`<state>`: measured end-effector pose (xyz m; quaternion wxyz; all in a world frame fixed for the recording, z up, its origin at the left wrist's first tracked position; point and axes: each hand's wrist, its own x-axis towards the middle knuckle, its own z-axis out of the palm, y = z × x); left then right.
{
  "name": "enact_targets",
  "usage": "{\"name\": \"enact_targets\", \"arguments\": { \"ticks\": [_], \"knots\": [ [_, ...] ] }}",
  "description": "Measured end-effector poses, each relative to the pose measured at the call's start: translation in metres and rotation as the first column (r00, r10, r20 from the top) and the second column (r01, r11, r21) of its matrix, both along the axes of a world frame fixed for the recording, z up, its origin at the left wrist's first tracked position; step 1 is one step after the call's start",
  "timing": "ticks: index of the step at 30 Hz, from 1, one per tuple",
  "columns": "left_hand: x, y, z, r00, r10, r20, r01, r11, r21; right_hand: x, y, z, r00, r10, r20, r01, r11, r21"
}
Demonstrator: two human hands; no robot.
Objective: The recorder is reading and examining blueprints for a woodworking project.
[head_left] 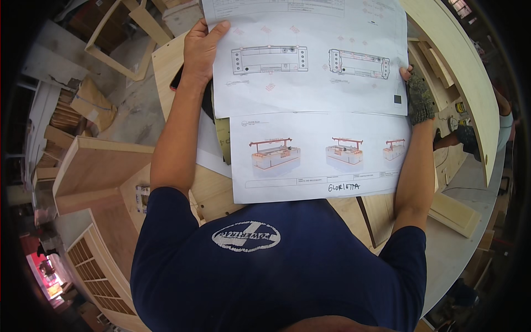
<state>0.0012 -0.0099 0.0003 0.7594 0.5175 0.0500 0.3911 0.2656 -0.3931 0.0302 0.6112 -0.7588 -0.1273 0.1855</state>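
Observation:
Two large white drawing sheets overlap in front of me. The upper sheet (315, 94) carries line drawings with red marks, and the lower sheet (321, 124) has several small views of a counter-like unit with a red frame on top. My bare left hand (203, 50) pinches the upper sheet's left edge, thumb on the front and the other fingers hidden behind. On the right edge, my right hand (420, 97) in a dark knitted glove with bare thumb tip grips the paper; its fingers are mostly hidden. A green-and-black piece (222, 135) shows behind the sheets near my left forearm.
Beneath the sheets is a wooden panel (213, 196). A dark phone-like object (177, 78) lies left of my forearm. Plywood boxes (99, 182) and a wooden frame (97, 47) stand left. A curved board (470, 66) rises at right, beside another person's dark-gloved hand (468, 138).

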Motion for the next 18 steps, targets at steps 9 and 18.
{"name": "enact_targets", "arguments": {
  "ticks": [9, 18],
  "knots": [
    [-0.001, 0.000, 0.000, 1.000, -0.002, -0.009, 0.002, 1.000, 0.006, 0.001, 0.000, -0.003, 1.000, -0.014, -0.001, 0.014, 1.000, -0.005],
    [0.001, 0.002, -0.001, 1.000, -0.012, 0.025, 0.012, 1.000, 0.000, 0.004, -0.001, -0.004, 1.000, -0.017, 0.019, 0.017, 1.000, 0.001]
  ]
}}
